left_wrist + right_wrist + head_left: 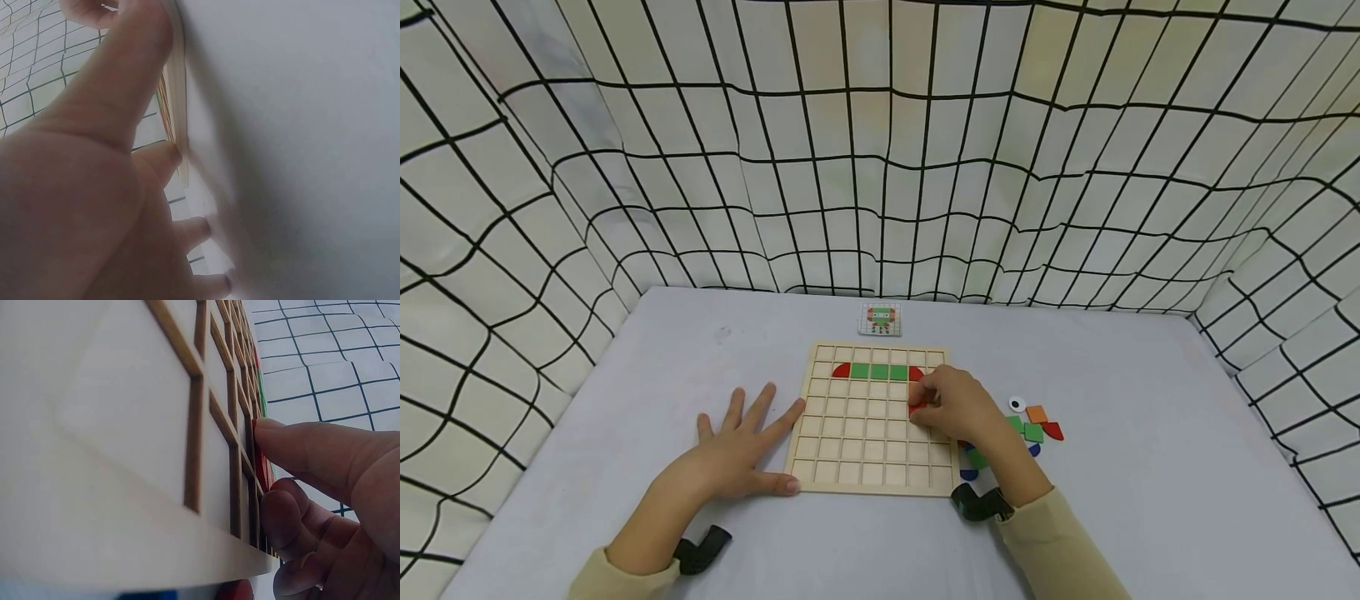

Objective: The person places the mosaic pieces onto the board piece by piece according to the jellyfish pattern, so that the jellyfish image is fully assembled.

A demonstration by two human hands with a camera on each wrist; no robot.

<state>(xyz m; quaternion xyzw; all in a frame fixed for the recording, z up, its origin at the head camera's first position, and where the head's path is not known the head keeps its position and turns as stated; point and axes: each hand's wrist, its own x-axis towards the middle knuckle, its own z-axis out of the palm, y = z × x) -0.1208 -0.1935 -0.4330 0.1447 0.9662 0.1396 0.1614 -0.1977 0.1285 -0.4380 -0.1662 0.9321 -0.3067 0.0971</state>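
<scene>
A wooden grid board [868, 488] lies flat on the white table. Along its second row from the top run several green squares [879, 372], with a red rounded piece [842, 371] at the left end and another [915, 373] at the right. My right hand [955, 404] reaches over the board's right side. Its thumb and fingertips pinch a red piece [261, 459] at the grid, partly hidden by the fingers. My left hand [733, 458] lies with fingers spread at the board's left edge; thumb and index fingertip touch that edge.
Behind the board lies a small picture card [880, 319]. Loose pieces lie right of the board, including an eye disc [1017, 404], an orange square [1037, 414] and a blue half-round [969, 475], some behind the right forearm. A black net [887, 162] borders the table.
</scene>
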